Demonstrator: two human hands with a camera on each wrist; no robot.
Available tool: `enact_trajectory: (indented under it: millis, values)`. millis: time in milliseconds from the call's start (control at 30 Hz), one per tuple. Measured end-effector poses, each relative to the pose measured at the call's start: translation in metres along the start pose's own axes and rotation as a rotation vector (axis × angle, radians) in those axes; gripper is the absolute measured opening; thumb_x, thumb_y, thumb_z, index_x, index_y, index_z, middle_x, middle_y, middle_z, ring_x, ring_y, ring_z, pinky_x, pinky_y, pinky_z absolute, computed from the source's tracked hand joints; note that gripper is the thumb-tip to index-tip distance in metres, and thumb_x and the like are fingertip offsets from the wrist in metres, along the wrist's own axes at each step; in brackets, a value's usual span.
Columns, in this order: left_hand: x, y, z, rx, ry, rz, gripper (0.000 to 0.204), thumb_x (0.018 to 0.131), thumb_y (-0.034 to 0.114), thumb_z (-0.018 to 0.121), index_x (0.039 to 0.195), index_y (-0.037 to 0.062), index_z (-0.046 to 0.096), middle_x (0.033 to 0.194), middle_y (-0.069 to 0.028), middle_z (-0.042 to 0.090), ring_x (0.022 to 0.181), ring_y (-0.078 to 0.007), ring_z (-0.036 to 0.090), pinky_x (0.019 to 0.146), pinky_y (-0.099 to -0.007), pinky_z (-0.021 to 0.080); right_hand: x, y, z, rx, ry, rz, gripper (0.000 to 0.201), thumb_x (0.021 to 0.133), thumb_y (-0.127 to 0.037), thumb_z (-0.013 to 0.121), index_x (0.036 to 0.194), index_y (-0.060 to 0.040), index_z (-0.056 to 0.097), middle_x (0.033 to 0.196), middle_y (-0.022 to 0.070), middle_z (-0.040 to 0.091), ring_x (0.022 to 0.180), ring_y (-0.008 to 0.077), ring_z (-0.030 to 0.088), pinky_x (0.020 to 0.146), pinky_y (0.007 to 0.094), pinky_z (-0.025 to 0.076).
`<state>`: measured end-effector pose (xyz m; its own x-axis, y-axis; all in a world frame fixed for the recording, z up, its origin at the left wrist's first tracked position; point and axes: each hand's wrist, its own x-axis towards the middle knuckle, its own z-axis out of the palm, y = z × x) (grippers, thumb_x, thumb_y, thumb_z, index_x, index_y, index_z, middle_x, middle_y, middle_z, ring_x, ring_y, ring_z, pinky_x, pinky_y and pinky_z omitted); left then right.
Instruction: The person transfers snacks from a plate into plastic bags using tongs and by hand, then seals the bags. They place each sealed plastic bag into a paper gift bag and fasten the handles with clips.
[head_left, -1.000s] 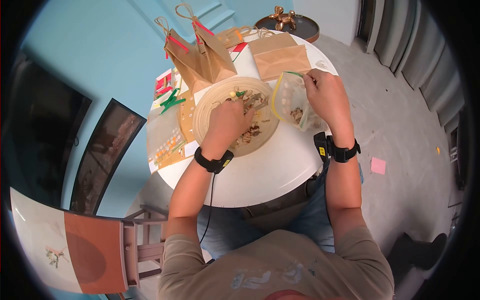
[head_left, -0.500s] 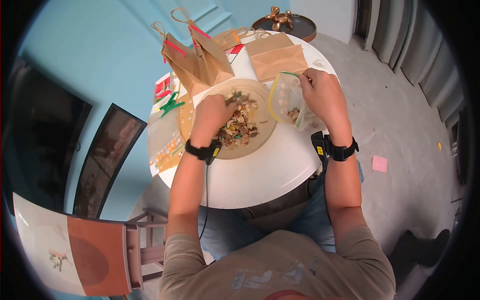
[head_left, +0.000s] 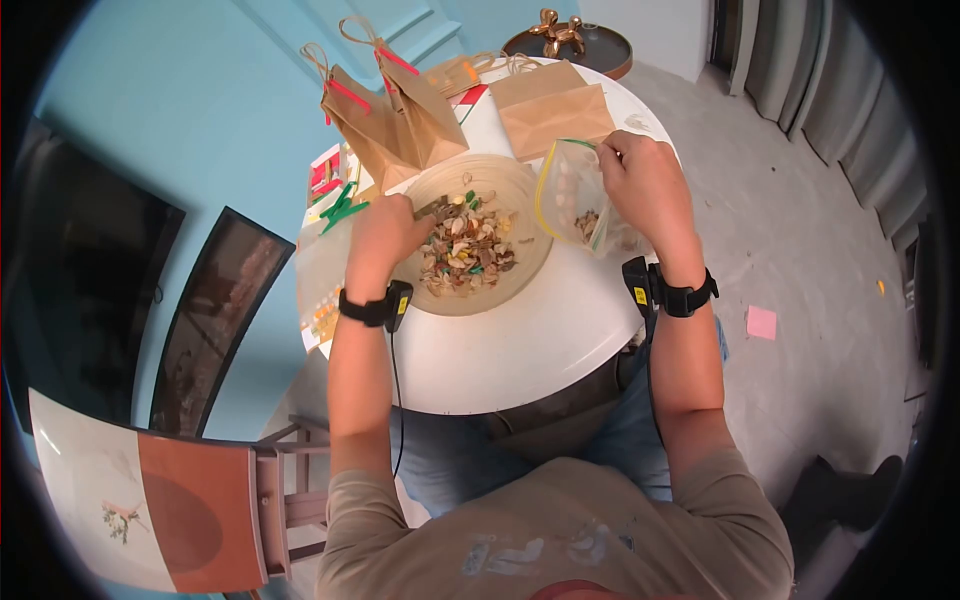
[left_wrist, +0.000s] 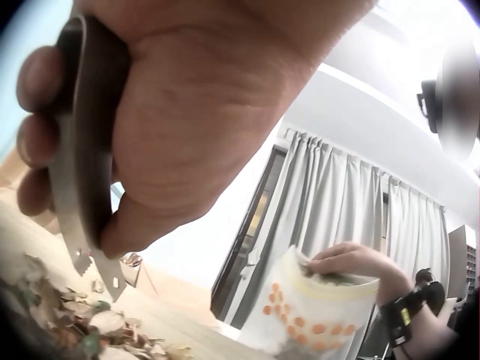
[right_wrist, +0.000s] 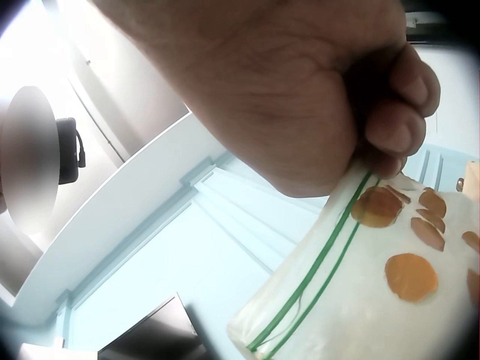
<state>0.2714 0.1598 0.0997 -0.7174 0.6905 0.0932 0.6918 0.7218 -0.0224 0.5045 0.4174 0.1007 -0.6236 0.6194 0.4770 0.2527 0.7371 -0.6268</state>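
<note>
My left hand (head_left: pixel 383 238) holds a pair of metal tongs (left_wrist: pixel 66 180) at the left side of a round pale wooden tray (head_left: pixel 532 262). The tongs' toothed tips are slightly apart and point down over a heap of dried petals and leaves (head_left: pixel 470 250) in the tray. To the right, my right hand (head_left: pixel 645 185) pinches the top edge of a clear zip bag (head_left: pixel 565 200) with orange dots and a green and yellow seal. The bag's mouth gapes toward the tray, and some dried bits lie low inside it.
Two standing paper bags (head_left: pixel 425 125) with pink ribbons are behind the tray. Another paper bag (head_left: pixel 550 110) lies at the back right. Green clips (head_left: pixel 343 210) and a dotted clear bag (head_left: pixel 322 275) lie at the left of the white table (head_left: pixel 500 370).
My left hand has drawn back left from over the tray's middle, carrying the tongs and uncovering the petal heap. My right hand keeps its hold on the bag, almost unmoved.
</note>
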Motion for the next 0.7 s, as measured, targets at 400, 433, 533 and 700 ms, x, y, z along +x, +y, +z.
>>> enact_trajectory:
  millis: [400,433,533,700]
  values:
    - [-0.122,0.034,0.013,-0.212,0.159,0.133,0.037,0.094,0.034,0.086,0.091,-0.0011,0.077,0.076,-0.0239,0.072,0.076,-0.0456,0.074,0.07,-0.0527,0.057,-0.002,-0.006,-0.001,-0.004,-0.033,0.009,0.029,0.105,-0.018,0.067,0.095,0.0061,0.079,0.091,0.031,0.076,0.083,0.0502,0.074,0.082,0.0553,0.059]
    - [-0.12,0.029,0.018,-0.211,0.16,0.13,0.037,0.094,0.034,0.086,0.091,-0.0011,0.077,0.076,-0.0239,0.072,0.076,-0.0456,0.074,0.07,-0.0527,0.057,-0.002,-0.006,0.001,-0.009,-0.037,0.005,0.029,0.105,-0.018,0.067,0.095,0.0061,0.079,0.091,0.031,0.075,0.083,0.0501,0.074,0.082,0.0554,0.059]
    - [-0.109,0.013,0.019,-0.112,0.311,0.098,0.037,0.093,0.034,0.086,0.091,-0.0012,0.076,0.076,-0.0225,0.072,0.074,-0.0457,0.074,0.07,-0.053,0.057,0.0,-0.007,0.004,-0.021,-0.053,0.008,0.028,0.105,-0.017,0.066,0.095,0.0059,0.08,0.09,0.031,0.075,0.083,0.0499,0.074,0.081,0.0556,0.059]
    - [-0.105,-0.006,-0.003,-0.243,0.26,-0.164,0.042,0.098,0.037,0.084,0.091,-0.0043,0.078,0.074,-0.0276,0.072,0.074,-0.0461,0.075,0.068,-0.0523,0.058,-0.002,-0.011,0.006,-0.039,-0.076,0.018,0.028,0.105,-0.016,0.066,0.097,0.0059,0.08,0.089,0.0309,0.076,0.082,0.0497,0.074,0.081,0.0554,0.06]
